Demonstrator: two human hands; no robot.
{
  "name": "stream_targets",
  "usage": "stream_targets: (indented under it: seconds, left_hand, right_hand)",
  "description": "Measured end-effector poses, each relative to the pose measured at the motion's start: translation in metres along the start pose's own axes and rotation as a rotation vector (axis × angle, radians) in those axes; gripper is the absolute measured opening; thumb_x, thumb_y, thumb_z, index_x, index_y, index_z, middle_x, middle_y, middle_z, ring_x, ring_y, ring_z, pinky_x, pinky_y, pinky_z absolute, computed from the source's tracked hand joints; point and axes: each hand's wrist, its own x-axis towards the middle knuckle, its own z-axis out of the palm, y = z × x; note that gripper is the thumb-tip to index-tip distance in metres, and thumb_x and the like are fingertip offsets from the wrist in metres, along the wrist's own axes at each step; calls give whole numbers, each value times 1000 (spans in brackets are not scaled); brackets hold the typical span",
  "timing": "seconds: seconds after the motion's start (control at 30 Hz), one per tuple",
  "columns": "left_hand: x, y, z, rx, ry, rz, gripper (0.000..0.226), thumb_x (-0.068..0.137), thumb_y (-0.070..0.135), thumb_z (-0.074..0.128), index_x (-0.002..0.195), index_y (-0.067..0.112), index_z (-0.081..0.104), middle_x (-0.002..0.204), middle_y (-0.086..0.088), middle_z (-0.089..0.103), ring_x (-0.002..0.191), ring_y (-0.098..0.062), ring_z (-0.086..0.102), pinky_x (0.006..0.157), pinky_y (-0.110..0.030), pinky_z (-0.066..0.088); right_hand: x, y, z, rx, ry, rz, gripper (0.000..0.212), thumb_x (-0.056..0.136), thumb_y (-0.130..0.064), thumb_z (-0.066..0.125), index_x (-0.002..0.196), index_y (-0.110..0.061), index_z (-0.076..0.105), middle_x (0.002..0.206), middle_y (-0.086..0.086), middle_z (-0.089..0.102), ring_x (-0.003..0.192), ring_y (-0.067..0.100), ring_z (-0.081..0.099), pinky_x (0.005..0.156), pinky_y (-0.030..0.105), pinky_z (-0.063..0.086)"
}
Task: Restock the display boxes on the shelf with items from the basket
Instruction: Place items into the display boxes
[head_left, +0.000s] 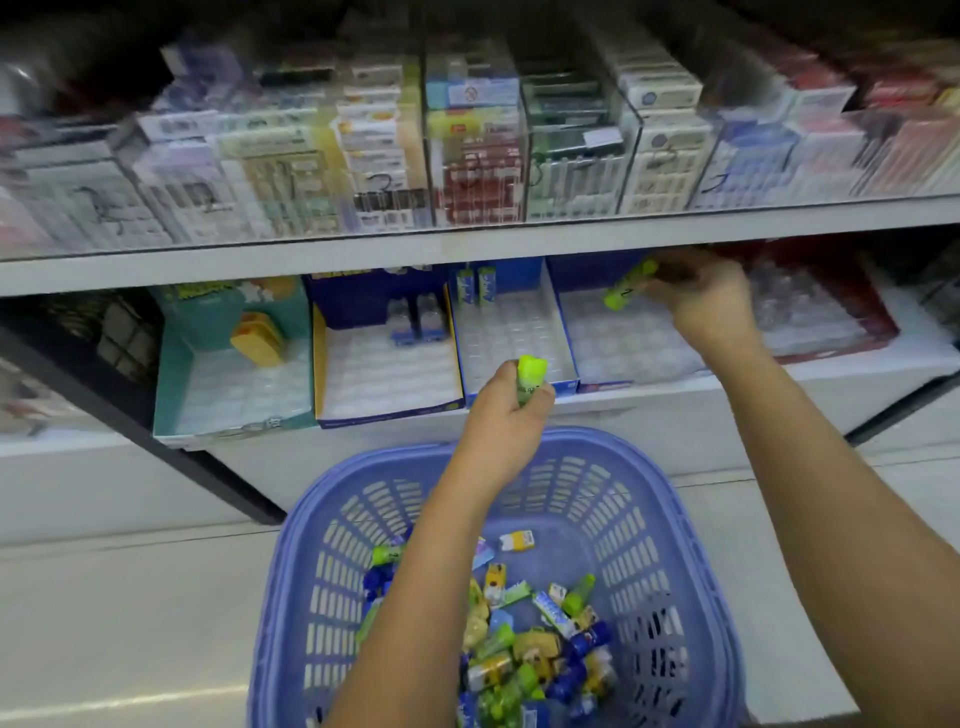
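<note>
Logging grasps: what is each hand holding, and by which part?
Left hand grips a green-capped tube round its lower body, cap up. Right hand pinches another green tube by its upper end.

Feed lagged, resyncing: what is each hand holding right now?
Left hand: grips a green-capped tube.
Right hand: pinches a second green tube over a display box.
</note>
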Motion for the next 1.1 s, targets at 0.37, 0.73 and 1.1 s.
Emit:
stream_targets:
  seconds: [0.37, 0.73, 1.1]
  left_hand:
    - [33, 12, 29, 143, 78, -27, 22, 96, 30, 52, 109, 16, 61, 77, 5, 57, 69, -13, 53, 63, -24, 41]
    - [45, 12, 22, -260, 114, -267, 12, 96, 22, 46, 86, 22, 53, 68, 1, 57, 41, -3, 39, 39, -16, 27]
    - [40, 14, 13, -511, 117, -288, 18, 88, 24, 64, 96, 8, 67, 88, -8, 74, 56, -8, 48, 52, -18, 43]
  right_hand:
    - [68, 18, 42, -239, -183, -67, 33, 88, -9, 63, 117, 5, 57, 122, 20, 59, 120, 30, 51, 100, 33, 38]
    - [77, 32, 57, -422, -303, -132, 17, 88, -11, 58, 98, 3, 63, 100, 19, 66, 96, 27, 60, 78, 29, 43]
    - [68, 25, 59, -473, -320, -57, 22, 89, -16, 59, 106, -1, 60, 107, 17, 64, 104, 30, 58, 80, 29, 41]
